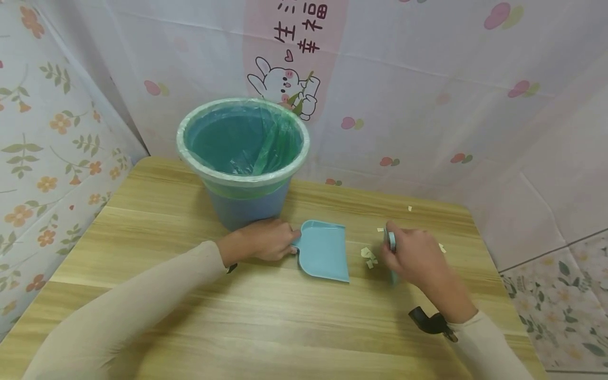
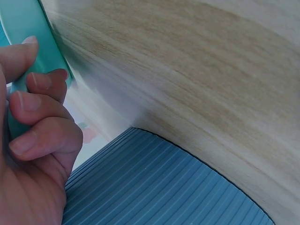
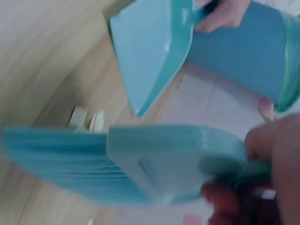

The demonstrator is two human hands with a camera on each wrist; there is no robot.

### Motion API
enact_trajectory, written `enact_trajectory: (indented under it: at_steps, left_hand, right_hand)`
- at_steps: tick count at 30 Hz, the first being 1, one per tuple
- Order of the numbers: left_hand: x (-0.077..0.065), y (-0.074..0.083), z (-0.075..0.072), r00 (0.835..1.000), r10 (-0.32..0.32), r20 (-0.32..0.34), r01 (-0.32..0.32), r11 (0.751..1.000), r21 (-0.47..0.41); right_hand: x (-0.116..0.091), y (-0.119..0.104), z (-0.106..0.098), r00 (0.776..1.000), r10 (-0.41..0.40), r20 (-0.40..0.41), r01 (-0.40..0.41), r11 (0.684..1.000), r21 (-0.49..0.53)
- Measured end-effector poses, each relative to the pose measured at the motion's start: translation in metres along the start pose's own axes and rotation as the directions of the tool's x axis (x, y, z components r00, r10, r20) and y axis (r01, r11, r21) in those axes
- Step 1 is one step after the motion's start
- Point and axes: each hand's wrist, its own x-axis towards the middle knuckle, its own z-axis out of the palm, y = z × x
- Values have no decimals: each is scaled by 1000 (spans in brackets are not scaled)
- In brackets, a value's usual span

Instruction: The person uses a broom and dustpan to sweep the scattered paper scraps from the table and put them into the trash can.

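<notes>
My left hand [image 1: 271,240] grips the handle of a small light-blue dustpan [image 1: 324,250], which lies on the wooden table with its straight edge toward the right. In the left wrist view, fingers curl round the dustpan's handle [image 2: 19,124]. My right hand [image 1: 418,256] holds a light-blue hand brush [image 3: 159,157] by its handle, bristles down, to the right of the dustpan. A small cluster of pale yellow paper scraps [image 1: 367,253] lies between the dustpan and the brush. In the right wrist view, scraps [image 3: 96,121] show just beyond the bristles.
A blue bin [image 1: 249,203] with a green plastic liner stands behind my left hand. Single scraps [image 1: 410,208] lie elsewhere on the wooden table [image 1: 266,332]. A printed curtain [image 1: 404,105] hangs along the table's back edge.
</notes>
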Motion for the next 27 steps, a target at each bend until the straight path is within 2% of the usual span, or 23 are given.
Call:
enact_trajectory:
  at_steps: [2, 4, 6, 13, 22, 25, 27]
  left_hand:
    - [0, 0, 0, 1000, -2, 3, 2, 1000, 0]
    - [0, 1, -1, 1000, -2, 4, 2, 1000, 3]
    - [-1, 1, -1, 1000, -1, 4, 1, 1000, 4]
    - [0, 1, -1, 1000, 15, 8, -16, 999, 39]
    - [-1, 0, -1, 1000, -2, 12, 2, 1000, -1]
    - [0, 1, -1, 1000, -4, 10, 5, 1000, -17]
    - [0, 1, -1, 1000, -3, 11, 3, 1000, -17]
  right_hand:
    - [2, -7, 1, 993, 112, 37, -112, 994, -8]
    - [4, -13, 2, 976, 207, 74, -206, 978, -14]
    - [6, -16, 6, 958, 269, 102, -268, 963, -20]
    - [11, -14, 16, 945, 326, 35, -327, 944, 42]
    - [20, -12, 22, 903, 430, 2, -428, 900, 83]
    - [22, -9, 21, 911, 413, -17, -410, 908, 82]
    - [23, -7, 19, 927, 374, -26, -371, 925, 85]
